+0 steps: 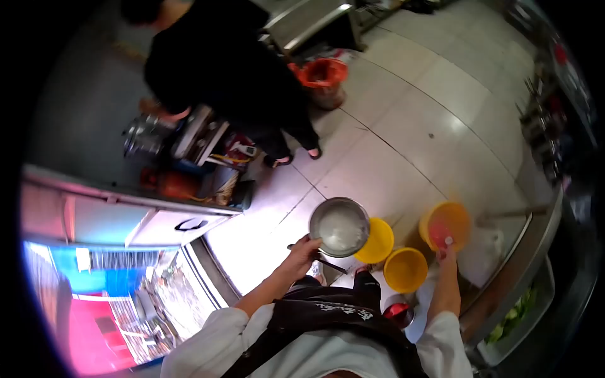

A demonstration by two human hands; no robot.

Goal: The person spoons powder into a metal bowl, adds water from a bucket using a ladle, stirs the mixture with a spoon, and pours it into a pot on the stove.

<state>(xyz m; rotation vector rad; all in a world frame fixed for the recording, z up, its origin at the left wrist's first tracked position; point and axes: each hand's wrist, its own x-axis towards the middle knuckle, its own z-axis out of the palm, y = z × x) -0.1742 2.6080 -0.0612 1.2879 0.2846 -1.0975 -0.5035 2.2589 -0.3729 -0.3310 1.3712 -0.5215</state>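
Observation:
My left hand is closed on the near rim of a round metal bowl, held out in front of me above the floor. Whitish contents cover the bowl's bottom. A thin dark stick-like thing shows by that hand; whether I hold it, I cannot tell. Off to the right, my right hand reaches to the near edge of an orange-yellow bucket. The fingers are closed by a pink thing with a pale round spot, blurred and partly hidden.
Two yellow buckets stand near my feet. A person in dark clothes works at a counter on the upper left. Behind them is a bin with a red bag. Leafy greens lie in a tray at right.

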